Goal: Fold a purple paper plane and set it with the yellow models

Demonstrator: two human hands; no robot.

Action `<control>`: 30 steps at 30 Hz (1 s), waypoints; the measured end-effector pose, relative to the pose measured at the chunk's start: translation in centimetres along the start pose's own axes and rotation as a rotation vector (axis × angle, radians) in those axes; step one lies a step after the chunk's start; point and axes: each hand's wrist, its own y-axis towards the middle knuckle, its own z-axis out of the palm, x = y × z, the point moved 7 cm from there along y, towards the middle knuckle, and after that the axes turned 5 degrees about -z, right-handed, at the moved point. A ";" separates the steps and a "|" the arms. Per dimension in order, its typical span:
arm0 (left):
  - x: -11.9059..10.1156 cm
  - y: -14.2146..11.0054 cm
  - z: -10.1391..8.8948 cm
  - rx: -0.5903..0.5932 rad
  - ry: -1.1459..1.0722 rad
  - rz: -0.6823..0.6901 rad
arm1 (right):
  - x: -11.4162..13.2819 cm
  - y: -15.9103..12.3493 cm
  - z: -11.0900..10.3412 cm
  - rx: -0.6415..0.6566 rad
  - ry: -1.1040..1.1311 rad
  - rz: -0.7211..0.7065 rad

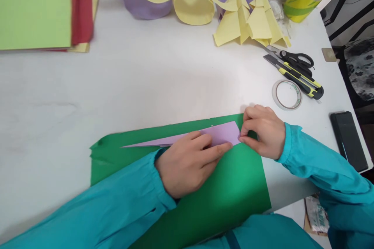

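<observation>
A light purple paper (224, 132), folded into a long narrow wedge, lies on a green sheet (242, 179). Its thin point is to the left and its broad end to the right. My left hand (189, 163) rests across the paper, index finger stretched along the lower edge and pressing down; it covers part of the wedge. At the broad end, my right hand (263, 132) pinches the right corner between thumb and fingers. The green sheet's upper left corner is wrinkled, and my left sleeve hides some of the sheet.
Right of the hands are a tape roll (288, 94), a utility knife (300, 79), scissors (300, 60) and a black phone-like object (349, 140). Yellow folded paper cones (230, 27), a yellow paper ring (194, 9), wide tape (300, 2) and stacked coloured paper (35, 7) lie along the back.
</observation>
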 end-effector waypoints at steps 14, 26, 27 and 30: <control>-0.4 0.2 -0.2 -0.003 0.037 0.021 | -0.1 -0.1 0.0 0.023 -0.142 -0.005; -0.6 0.3 -0.4 -0.031 0.014 0.002 | -0.7 0.1 -0.1 -0.064 -0.127 0.038; -0.6 0.3 -0.4 -0.031 0.011 -0.001 | -0.5 0.1 0.1 -0.055 -0.156 0.041; -0.7 0.4 -0.4 -0.027 0.006 -0.013 | -0.4 0.2 0.3 -0.036 -0.183 0.027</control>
